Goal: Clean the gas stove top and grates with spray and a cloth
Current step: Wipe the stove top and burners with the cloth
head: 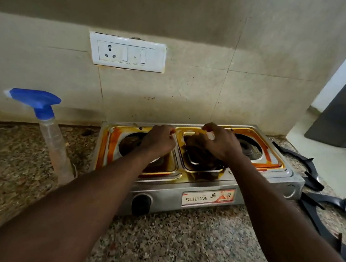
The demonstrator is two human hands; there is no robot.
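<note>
The speckled granite surface spread beneath the fingers, carrying the steel two-burner stove directly under them, its top stained orange. Two black grates lay off the stove, well right of the fingers. The spray bottle stood upright well to their left. The left hand hung over the left burner, fingers curled; whether they pinched anything could not be told. The right hand arched its fingers over what looked like a dark crumpled cloth; its grip was unclear.
</note>
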